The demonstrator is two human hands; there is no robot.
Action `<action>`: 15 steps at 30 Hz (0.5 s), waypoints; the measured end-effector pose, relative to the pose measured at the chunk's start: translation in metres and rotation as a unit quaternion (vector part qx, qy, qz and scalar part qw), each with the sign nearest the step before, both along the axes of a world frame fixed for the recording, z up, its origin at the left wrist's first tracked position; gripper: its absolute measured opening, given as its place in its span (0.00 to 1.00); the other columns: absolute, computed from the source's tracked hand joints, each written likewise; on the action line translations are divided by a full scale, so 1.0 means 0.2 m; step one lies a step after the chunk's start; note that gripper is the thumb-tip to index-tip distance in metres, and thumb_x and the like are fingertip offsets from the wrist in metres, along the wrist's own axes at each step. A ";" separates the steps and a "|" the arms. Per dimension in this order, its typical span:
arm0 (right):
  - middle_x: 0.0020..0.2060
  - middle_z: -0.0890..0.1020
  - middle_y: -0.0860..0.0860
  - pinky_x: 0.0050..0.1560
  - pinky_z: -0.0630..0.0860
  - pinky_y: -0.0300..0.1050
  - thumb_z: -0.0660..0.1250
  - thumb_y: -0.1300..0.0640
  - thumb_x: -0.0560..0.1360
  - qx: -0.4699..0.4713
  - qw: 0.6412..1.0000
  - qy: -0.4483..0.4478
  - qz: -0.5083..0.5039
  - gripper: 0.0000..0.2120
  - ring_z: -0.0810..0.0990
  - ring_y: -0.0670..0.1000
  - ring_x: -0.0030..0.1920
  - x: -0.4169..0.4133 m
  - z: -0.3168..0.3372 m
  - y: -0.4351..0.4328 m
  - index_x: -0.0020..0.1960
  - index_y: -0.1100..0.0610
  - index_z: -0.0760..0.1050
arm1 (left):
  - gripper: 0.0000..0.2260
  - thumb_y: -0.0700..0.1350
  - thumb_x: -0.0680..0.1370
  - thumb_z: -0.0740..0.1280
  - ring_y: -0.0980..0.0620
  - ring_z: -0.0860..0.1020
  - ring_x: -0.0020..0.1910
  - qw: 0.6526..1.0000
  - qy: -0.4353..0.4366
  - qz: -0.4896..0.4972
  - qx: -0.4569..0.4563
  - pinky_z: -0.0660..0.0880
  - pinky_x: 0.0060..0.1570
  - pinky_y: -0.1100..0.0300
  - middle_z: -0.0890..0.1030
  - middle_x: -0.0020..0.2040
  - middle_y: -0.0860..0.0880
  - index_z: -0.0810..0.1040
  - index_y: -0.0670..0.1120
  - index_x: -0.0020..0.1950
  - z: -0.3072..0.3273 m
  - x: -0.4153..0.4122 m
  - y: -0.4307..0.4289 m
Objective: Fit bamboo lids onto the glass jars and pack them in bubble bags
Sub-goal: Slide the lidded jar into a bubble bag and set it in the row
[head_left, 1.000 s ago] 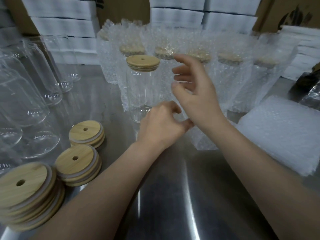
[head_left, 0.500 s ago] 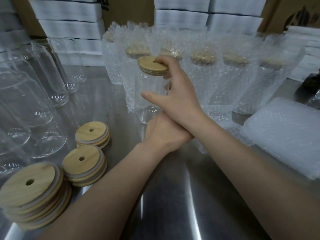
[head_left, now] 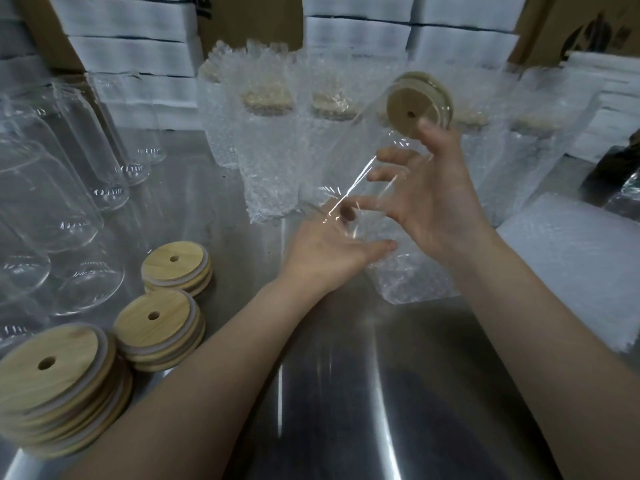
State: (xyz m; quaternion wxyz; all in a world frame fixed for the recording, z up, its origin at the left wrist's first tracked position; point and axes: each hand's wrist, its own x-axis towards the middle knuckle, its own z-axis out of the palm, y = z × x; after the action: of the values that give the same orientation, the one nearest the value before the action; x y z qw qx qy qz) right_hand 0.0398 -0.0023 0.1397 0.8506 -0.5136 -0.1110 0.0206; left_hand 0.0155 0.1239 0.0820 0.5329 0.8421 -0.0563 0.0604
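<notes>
The glass jar hangs tilted above the tabletop at centre right of the frame, its bamboo lid aimed upper right. The right hand has its grip curled round the jar's middle. The left hand reaches in from lower left, its grip loose, fingers stretched against the jar's base.

Steel table with glare streaks, stacked white foam sheets, brown cardboard cartons behind

The glass jar no longer stands before the row of bagged jars: the right hand holds it lifted and tilted, bamboo lid toward that row; the left hand has uncurled at its base.
</notes>
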 end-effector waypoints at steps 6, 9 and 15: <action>0.41 0.75 0.53 0.49 0.79 0.70 0.75 0.44 0.57 -0.018 1.000 0.020 -0.011 0.49 0.77 0.52 0.42 0.02 0.00 -0.04 0.74 0.55 0.61 | 0.21 0.33 0.68 0.77 0.69 0.75 0.29 0.996 -0.017 0.002 -0.085 0.72 0.33 0.74 0.75 0.36 0.60 0.71 0.54 0.44 0.01 0.04 0.02; 0.43 0.73 0.54 0.53 0.76 0.72 0.75 0.45 0.59 -0.024 0.999 0.020 -0.042 0.41 0.76 0.53 0.46 0.02 0.00 -0.05 0.69 0.53 0.64 | 0.20 0.28 0.70 0.72 0.61 0.78 0.32 0.994 -0.007 0.007 -0.113 0.78 0.36 0.61 0.79 0.31 0.60 0.75 0.54 0.41 0.00 0.06 0.04; 0.50 0.73 0.51 0.45 0.82 0.61 0.71 0.54 0.70 -0.067 0.987 -0.055 -0.137 0.31 0.75 0.52 0.48 0.01 -0.03 -0.06 0.69 0.46 0.63 | 0.27 0.26 0.68 0.71 0.62 0.77 0.30 0.978 0.076 -0.028 -0.192 0.71 0.28 0.68 0.80 0.45 0.54 0.76 0.47 0.63 0.03 0.06 0.11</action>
State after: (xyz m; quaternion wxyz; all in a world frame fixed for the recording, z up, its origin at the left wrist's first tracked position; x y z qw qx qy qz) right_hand 0.0419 -0.0139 0.1344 0.8014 -0.5805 -0.0847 -0.1166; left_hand 0.0280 0.1466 0.0876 0.6890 0.7242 -0.0263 -0.0095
